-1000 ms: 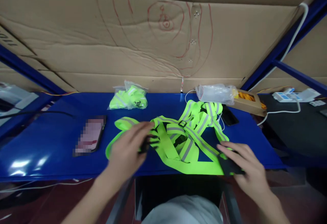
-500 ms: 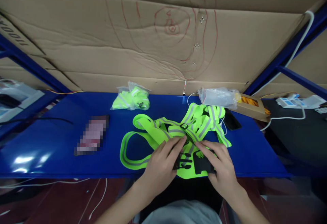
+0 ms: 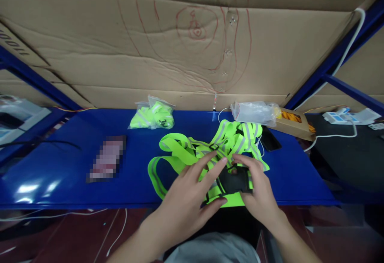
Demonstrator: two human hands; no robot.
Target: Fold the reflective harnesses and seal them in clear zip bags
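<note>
Neon-yellow reflective straps (image 3: pixel 180 158) with grey stripes lie in a loose heap in front of me. At their near end is a black side-release buckle (image 3: pixel 235 181), its two halves appearing joined. My right hand (image 3: pixel 258 189) grips the buckle's right side, fingers above and thumb below. My left hand (image 3: pixel 195 187) is open on the buckle's left, fingers and thumb apart over the webbing; whether it touches the strap is hard to tell. A small black slider (image 3: pixel 214 147) sits on the strap just beyond my left fingertips.
On the blue table (image 3: pixel 69 155) are bagged neon straps (image 3: pixel 153 115) and a pixelated flat object (image 3: pixel 106 159). Back right hold a clear plastic bag (image 3: pixel 255 113), a cardboard box (image 3: pixel 295 124) and a dark phone-like object (image 3: pixel 271 140). Cardboard (image 3: pixel 126 71) walls the back.
The buckle halves, apart before, are now together. My left hand has let go and spread its fingers. The left strap loop has shifted right, and the view has moved slightly.
</note>
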